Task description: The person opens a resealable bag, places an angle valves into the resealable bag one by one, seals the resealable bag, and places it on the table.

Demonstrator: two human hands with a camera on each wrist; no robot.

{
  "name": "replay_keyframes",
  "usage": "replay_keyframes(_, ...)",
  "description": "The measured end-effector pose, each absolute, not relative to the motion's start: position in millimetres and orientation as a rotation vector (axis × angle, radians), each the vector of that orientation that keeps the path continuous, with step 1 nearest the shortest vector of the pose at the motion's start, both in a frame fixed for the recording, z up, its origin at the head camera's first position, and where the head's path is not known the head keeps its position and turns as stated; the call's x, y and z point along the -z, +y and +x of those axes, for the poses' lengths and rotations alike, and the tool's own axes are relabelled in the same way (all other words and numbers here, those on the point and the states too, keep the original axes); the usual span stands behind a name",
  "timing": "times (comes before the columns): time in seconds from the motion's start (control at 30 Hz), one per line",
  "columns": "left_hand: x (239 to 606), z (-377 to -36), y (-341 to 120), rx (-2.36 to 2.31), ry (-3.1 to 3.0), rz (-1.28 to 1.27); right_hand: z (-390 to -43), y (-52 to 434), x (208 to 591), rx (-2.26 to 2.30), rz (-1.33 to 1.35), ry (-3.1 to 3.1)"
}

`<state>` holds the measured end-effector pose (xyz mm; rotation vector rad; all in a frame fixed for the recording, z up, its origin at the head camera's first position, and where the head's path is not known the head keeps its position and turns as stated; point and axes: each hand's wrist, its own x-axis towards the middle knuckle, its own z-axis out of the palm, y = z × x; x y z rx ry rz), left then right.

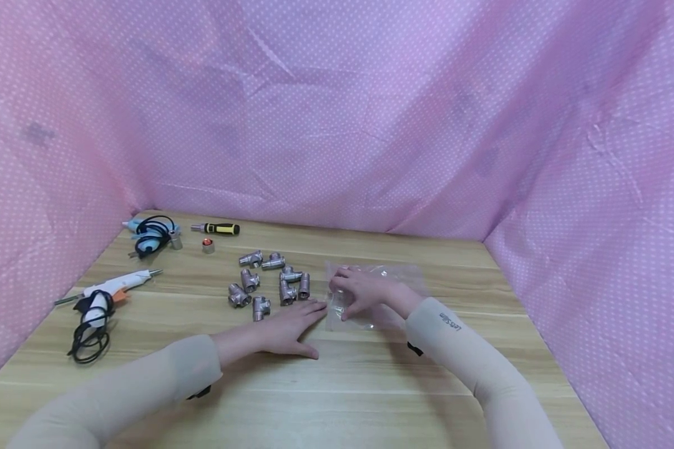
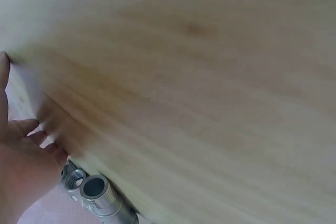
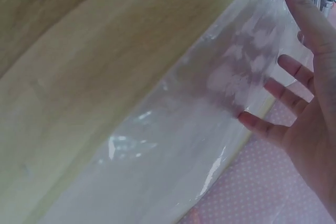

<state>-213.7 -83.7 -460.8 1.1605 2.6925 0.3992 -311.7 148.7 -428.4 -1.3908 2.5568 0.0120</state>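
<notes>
Left hand lies flat on the wooden table, fingers straight, holding nothing — fingertips just beside the nearest of the metal pipe fittings. Eight fittings counted in the head view, loosely clustered left of centre; two show in the left wrist view, next to the hand. Right hand rests on the left edge of one clear plastic bag, fingers spread and lightly bent; whether it pinches the film I cannot tell. Bag lies flat on the table, right of the fittings. Elsewhere: two glue guns — one white, one blue — one yellow-black screwdriver, one small red-topped cap.
</notes>
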Motion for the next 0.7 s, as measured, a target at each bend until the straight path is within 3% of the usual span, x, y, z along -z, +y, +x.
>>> replay_keyframes(0.43,454,-222,-85,-0.399,2.718,1.221,-308,161,412,0.123,-1.645,2.548)
replay_keyframes(0.7,447,-229,-81,-0.463,2.784,1.386,-297,168,392,0.310,-1.730,2.497)
